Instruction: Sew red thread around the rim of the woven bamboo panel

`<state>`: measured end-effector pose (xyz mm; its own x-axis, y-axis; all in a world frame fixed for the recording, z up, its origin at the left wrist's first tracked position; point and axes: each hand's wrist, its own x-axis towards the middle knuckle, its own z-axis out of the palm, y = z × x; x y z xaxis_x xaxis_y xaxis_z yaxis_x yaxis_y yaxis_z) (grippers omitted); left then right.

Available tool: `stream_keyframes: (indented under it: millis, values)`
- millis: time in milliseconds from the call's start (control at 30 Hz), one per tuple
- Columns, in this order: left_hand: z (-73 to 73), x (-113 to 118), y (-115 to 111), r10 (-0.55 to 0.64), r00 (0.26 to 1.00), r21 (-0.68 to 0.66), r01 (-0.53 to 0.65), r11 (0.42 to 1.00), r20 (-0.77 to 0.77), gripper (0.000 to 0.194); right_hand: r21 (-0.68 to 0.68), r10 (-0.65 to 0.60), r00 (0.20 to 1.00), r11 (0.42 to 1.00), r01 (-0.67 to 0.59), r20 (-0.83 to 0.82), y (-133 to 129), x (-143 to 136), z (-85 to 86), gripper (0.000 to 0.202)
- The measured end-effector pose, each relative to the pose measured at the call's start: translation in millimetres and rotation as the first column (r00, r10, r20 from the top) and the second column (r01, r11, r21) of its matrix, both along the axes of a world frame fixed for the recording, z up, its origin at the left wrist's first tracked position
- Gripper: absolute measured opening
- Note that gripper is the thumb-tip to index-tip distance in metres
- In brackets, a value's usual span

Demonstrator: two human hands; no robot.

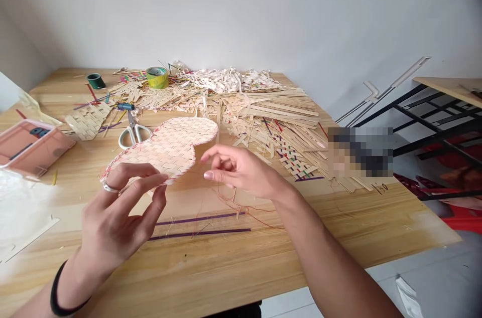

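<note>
My left hand (124, 212), with a ring and a black wristband, pinches the near edge of a gourd-shaped woven fan (169, 150). The fan is pale bamboo strip, tilted above the table, its rim bound with red and white thread. Just right of it hovers my right hand (239, 170), thumb and index finger apart, the other fingers curled. No held thing shows in it. Loose red thread (259, 210) trails below that hand onto the table. Behind the fan lie white-handled scissors (134, 135). Two purple strips (199, 232) rest in front of the hands.
Bamboo strips (278, 112) and white ribbon scraps (226, 78) are heaped at the back. Yellow tape (157, 77), a green spool (96, 81) and a blue spool (125, 106) stand there too. A pink box (35, 150) is left; a black metal frame (425, 122) is right.
</note>
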<state>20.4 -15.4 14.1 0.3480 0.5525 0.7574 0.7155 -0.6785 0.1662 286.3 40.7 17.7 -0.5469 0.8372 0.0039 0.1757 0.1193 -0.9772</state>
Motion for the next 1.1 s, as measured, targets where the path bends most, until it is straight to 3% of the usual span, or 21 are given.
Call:
stream_keyframes:
  millis: [100,167,233,300,367,500,567,700,867,1100]
  values:
    - [0.6,0,0,0.002,1.000,0.010,-0.002,1.000,0.002,0.024,0.108,-0.045,0.998,0.993,0.050,-0.042,-5,3,8.5,0.021]
    - [0.2,0,0,0.001,1.000,0.011,-0.001,1.000,-0.001,0.024,0.133,0.063,0.998,0.989,-0.062,0.002,-10,4,14.5,0.014]
    - [-0.6,0,0,0.000,1.000,0.009,0.000,1.000,0.000,0.022,0.114,0.215,0.965,0.966,-0.233,0.148,-16,1,17.0,0.011]
    - [-1.7,0,-1,0.000,1.000,-0.005,0.000,1.000,0.006,0.022,0.085,0.307,0.889,0.931,-0.354,0.339,-23,-7,15.0,0.005]
    - [-2.6,0,-1,0.003,1.000,-0.012,-0.003,1.000,0.009,0.021,0.093,0.320,0.792,0.900,-0.425,0.520,-31,-18,10.4,0.007]
    - [-3.2,1,-1,-0.002,1.000,-0.006,0.002,1.000,0.010,0.023,0.156,0.247,0.587,0.821,-0.549,0.771,-46,-39,3.3,0.011]
    - [-3.2,1,-1,-0.002,1.000,-0.010,0.002,1.000,0.019,0.024,0.192,0.197,0.535,0.789,-0.584,0.821,-52,-44,1.5,0.014]
    - [-3.3,0,0,0.004,1.000,-0.007,-0.004,1.000,0.021,0.023,0.249,0.159,0.529,0.746,-0.618,0.834,-57,-46,-4.4,0.017]
    - [-2.8,1,0,0.002,1.000,0.005,-0.002,1.000,0.017,0.023,0.265,0.138,0.530,0.745,-0.612,0.837,-58,-45,-13.4,0.012]
    - [-4.0,1,0,-0.005,1.000,-0.001,0.005,1.000,0.014,0.024,0.354,0.040,0.529,0.701,-0.619,0.848,-66,-54,-6.7,0.012]
